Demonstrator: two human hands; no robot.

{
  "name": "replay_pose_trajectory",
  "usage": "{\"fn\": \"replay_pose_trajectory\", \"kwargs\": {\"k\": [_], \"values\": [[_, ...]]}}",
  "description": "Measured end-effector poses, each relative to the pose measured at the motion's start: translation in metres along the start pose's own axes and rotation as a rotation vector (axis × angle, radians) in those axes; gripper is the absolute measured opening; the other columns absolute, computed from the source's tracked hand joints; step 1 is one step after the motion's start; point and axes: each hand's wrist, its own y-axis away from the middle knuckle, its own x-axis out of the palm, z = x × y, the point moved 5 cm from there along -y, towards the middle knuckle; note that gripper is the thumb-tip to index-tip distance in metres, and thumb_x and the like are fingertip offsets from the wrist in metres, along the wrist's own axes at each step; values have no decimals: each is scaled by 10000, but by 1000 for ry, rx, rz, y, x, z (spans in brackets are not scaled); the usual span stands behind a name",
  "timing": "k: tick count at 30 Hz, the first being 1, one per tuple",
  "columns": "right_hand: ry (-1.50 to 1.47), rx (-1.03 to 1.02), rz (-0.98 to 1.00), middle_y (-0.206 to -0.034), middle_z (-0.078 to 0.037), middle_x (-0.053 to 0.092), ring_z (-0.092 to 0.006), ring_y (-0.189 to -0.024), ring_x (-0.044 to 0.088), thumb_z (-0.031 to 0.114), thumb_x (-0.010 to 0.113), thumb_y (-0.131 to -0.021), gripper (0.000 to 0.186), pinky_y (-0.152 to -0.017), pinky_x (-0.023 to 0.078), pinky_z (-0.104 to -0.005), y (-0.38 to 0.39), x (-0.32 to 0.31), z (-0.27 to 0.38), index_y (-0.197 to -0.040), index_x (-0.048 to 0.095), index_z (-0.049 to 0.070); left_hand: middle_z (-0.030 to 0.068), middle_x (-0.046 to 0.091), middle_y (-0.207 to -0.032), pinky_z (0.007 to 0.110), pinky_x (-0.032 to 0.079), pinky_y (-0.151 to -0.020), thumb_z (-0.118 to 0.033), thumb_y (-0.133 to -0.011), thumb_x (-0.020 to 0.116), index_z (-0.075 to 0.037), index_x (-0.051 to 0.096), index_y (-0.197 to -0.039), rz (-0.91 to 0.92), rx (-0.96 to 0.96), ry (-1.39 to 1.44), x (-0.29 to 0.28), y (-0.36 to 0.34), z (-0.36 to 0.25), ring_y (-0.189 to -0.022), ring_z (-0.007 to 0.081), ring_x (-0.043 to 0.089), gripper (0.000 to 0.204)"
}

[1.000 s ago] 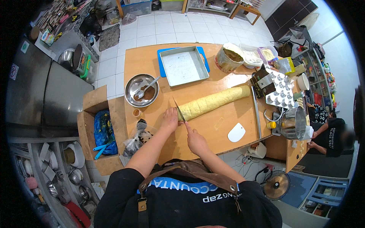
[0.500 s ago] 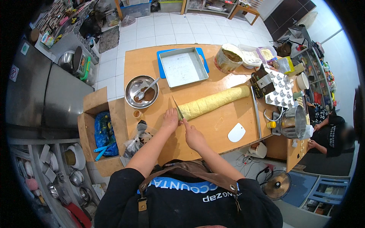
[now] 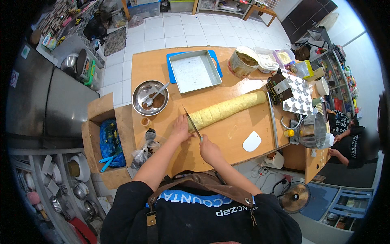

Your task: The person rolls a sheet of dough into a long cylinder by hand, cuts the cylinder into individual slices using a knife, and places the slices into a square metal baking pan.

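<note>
Left-hand fingers border the dough roll's left end.

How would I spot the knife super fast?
On the wooden table, find the long yellow dough roll. The knife is at its left end, slanting beside the left hand. Unlike the metal rod near the other end, it's held in the right hand.

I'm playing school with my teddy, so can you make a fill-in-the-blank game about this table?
1. The right hand holds a ____.
2. The left hand is near the long dough roll's ____ end (left or right).
3. A spoon sits in a round metal ____.
4. The dough roll's colour is pale ____.

Missing words: knife; left; bowl; yellow.
</note>
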Motion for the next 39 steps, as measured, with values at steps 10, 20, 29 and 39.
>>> {"fn": "replay_pose_trajectory", "kwargs": {"k": [10,20,29,39], "values": [[58,70,22,-837,-255,662,-433,-804,656,226,443,-975,226,-724,507,-537,0,0,8,-1033,429,9,196,439,-1336,427,358,-1073,-285,-705,820,51,374,-1345,95,23,99,0,-4,8,-1279,357,407,850],[82,-25,-84,-705,-237,643,-418,-678,654,213,458,-964,219,-598,526,-510,-11,32,-9,-1013,387,11,177,474,-1276,437,379,-1036,-289,-695,816,31,404,-1306,42,36,55,0,-3,7,-1226,343,443,804],[102,-33,-108,-695,-226,644,-408,-667,653,206,452,-959,199,-586,522,-510,-18,47,-18,-1009,390,24,176,472,-1254,431,378,-1036,-277,-670,826,25,402,-1293,33,53,10,2,-3,7,-1222,344,437,811],[67,-69,-159,-785,-236,658,-429,-716,648,170,397,-945,318,-644,523,-518,-24,61,-29,-1175,451,-43,169,448,-1281,434,370,-1050,-295,-675,825,34,371,-1322,22,13,-48,13,-5,10,-1230,337,423,856]]}}
